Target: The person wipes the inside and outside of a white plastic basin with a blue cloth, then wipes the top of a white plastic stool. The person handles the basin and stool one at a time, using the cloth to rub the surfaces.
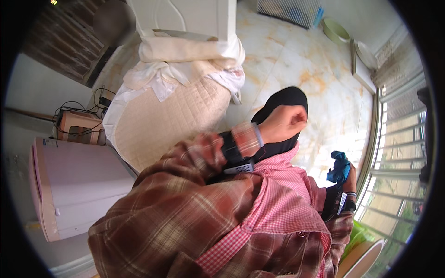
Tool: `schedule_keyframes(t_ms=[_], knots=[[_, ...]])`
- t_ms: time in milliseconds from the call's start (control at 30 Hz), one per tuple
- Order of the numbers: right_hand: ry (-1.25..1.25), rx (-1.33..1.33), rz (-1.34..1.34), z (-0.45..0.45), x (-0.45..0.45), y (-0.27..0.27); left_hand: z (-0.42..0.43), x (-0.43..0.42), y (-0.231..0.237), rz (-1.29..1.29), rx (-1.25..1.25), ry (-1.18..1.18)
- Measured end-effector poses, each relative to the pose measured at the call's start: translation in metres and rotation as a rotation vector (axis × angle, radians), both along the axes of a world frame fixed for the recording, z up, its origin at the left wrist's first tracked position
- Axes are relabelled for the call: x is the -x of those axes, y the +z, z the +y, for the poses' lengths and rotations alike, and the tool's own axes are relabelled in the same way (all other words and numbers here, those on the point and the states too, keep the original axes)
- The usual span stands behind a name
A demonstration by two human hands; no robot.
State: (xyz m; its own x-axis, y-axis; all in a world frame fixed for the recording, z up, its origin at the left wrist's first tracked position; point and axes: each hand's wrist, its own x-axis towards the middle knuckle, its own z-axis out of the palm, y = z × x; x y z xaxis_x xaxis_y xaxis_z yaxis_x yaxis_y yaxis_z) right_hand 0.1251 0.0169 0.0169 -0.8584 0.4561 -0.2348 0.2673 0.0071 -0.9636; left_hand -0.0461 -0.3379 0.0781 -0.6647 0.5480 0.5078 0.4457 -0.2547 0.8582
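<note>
In front of my body, my left hand (285, 122) is curled into a loose fist, slightly blurred, above my black-clad leg (286, 97). Nothing shows in its fingers. At the right, beside the barred window, my right hand (352, 177) grips a crumpled teal cloth (339, 168), which hides part of the fingers. Black bands with printed code tags circle both forearms. A red-and-white checked apron (285, 208) hangs over my brown plaid shirt. To the left lies a beige quilted mattress (170, 118), with rumpled white bedding (187, 69) bunched at its far end.
A white headboard (194, 17) stands behind the bedding. Left of the bed are a pink cabinet-like appliance (83, 184) and a peach stand (78, 121) with black cables. A mesh crate (292, 12) and green basin (336, 30) rest on the marbled floor (274, 66). Window bars (396, 170) run along the right.
</note>
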Motion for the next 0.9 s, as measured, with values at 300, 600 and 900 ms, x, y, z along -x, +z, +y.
schedule_keyframes(t_ms=[300,600,900], knots=[[0.276,0.088,0.183,-0.071,0.097,0.071,-0.251,-0.048,-0.008,0.164,0.188,1.057],[0.730,0.074,0.314,-0.229,0.124,0.181,-0.413,-0.263,-0.020,0.038,0.490,2.022],[0.618,-0.054,0.580,-0.313,0.137,0.280,-0.417,-0.325,-0.027,-0.704,-0.173,1.503]])
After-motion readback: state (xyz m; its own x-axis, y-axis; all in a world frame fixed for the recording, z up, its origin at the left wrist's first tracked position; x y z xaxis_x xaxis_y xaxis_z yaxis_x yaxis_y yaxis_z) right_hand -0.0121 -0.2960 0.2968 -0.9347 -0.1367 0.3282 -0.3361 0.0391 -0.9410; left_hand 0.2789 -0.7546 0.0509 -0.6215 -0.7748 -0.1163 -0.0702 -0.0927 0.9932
